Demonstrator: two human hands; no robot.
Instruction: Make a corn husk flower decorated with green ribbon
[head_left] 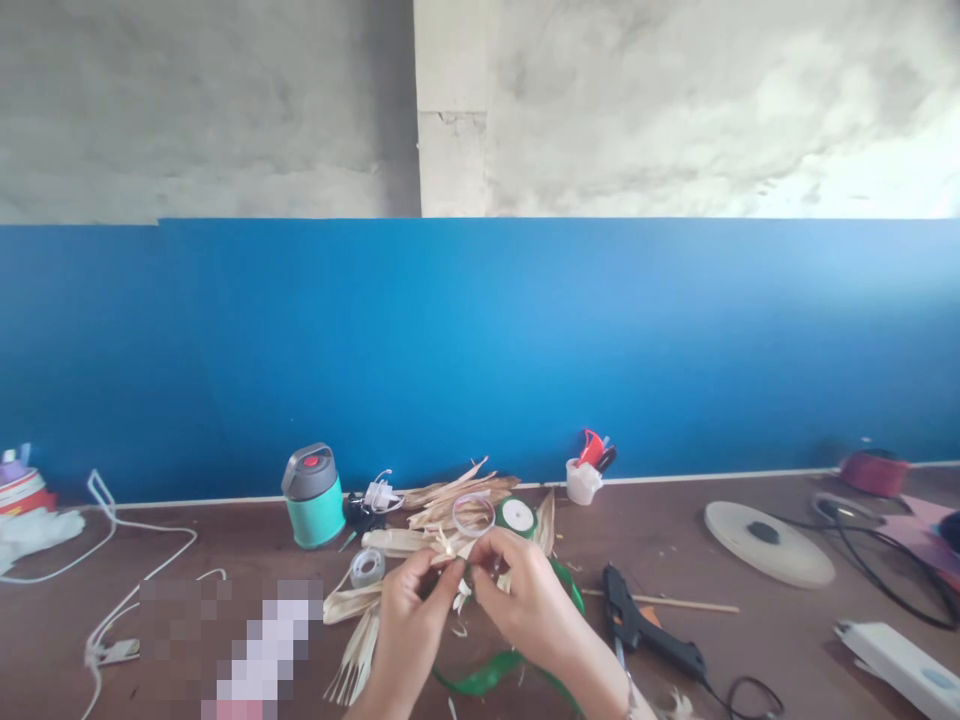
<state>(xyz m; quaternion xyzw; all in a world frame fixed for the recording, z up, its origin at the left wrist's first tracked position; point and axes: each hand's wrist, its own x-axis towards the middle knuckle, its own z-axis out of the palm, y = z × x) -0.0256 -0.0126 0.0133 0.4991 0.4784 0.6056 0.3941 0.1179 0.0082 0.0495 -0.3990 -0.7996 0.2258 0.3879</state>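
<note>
My left hand (412,610) and my right hand (521,590) meet above the table with fingertips pinched close together. Between them is a small piece of pale corn husk (448,547), its frayed tip poking up past the left fingers. A dark green bit shows at the fingertips, too small to name. Green ribbon (487,675) trails loosely below and to the right of my hands, partly covered by the right forearm. Dried corn husks (442,505) lie behind the hands, and a shredded husk (356,660) fans out beside the left wrist.
A ribbon spool (519,516), tape rolls (367,568) and a teal flask (315,505) stand nearby. Rightward lie a black glue gun (637,625), a wooden stick (686,604) and a translucent lid (795,560). A white cup (583,484) holds tools; white cable (150,575) loops left.
</note>
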